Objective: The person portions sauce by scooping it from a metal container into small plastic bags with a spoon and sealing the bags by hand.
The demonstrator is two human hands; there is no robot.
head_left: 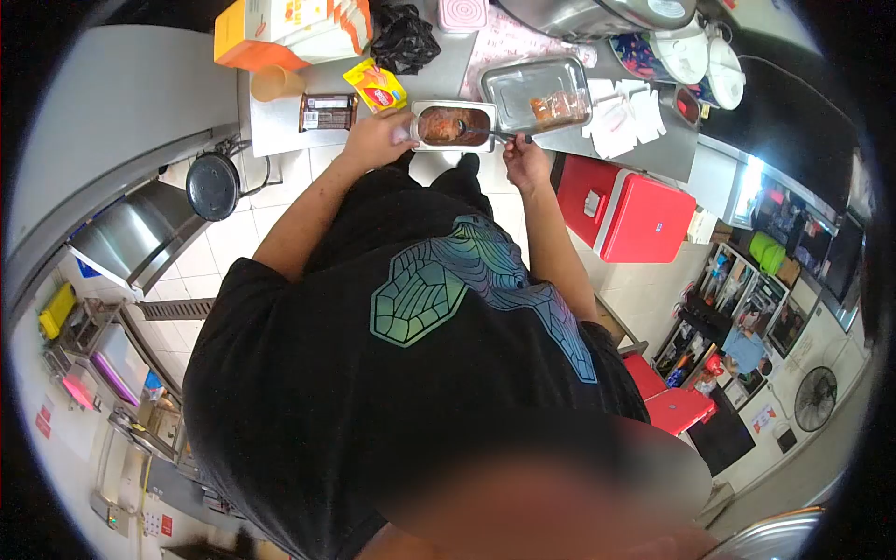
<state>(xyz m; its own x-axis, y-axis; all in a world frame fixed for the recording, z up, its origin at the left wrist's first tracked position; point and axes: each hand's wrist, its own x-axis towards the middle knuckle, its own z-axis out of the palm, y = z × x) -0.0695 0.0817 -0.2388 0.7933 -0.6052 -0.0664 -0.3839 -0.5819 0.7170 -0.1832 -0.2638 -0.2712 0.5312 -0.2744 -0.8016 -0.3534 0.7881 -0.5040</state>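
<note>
A small rectangular container point(455, 147) stands at the near edge of the counter, with reddish-brown food point(437, 125) inside. My left hand point(378, 140) grips its left end. In my right hand point(527, 164) is the dark handle of a spoon point(497, 134), whose head reaches into the food. Just right of the container lies a clear rectangular tray point(513, 86) with an orange-brown piece in clear wrap point(558, 108) in it. Close to my left hand are a yellow-and-red packet point(375, 86) and a dark brown packet point(328, 113).
On the counter point(271, 140) are a beige cup point(277, 82), an orange-and-white box point(271, 33), a black plastic bag point(404, 39) and white paper pieces point(616, 121). A red cooler point(644, 217) stands below at right. A black pan point(213, 185) hangs at left.
</note>
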